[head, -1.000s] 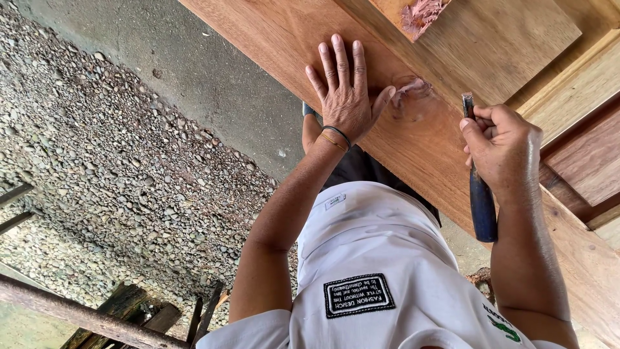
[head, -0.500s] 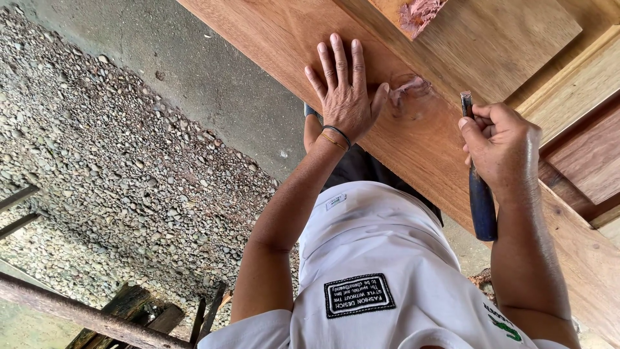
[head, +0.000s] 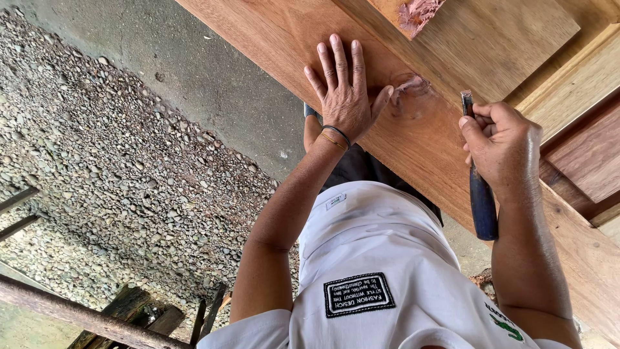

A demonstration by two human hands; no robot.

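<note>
Your left hand (head: 345, 97) lies flat and open on the broad reddish-brown wooden plank (head: 284, 39), fingers spread, gripping nothing, its thumb reaching toward the small pinkish smear of filler paste (head: 408, 89) on the plank's face. Your right hand (head: 504, 145) is clenched around the slim tool with a dark blue handle (head: 481, 207), whose narrow blade tip pokes up above your fist, just beside the smear but not touching it. A second pinkish lump of the same paste (head: 420, 11) sits on the paler flat wooden board (head: 510, 39) above, near the top edge. To judge by this, you're at the patching step: one blemish is filled and the tool is held off the wood. The next move looks to call for a flat, light pass of the blade over the smear, pressing paste into the flaw and scraping the excess level, with your left hand steadying the plank clear of the blade's path. A grey pebbled concrete floor (head: 116, 161) shows beyond the plank's edge
</note>
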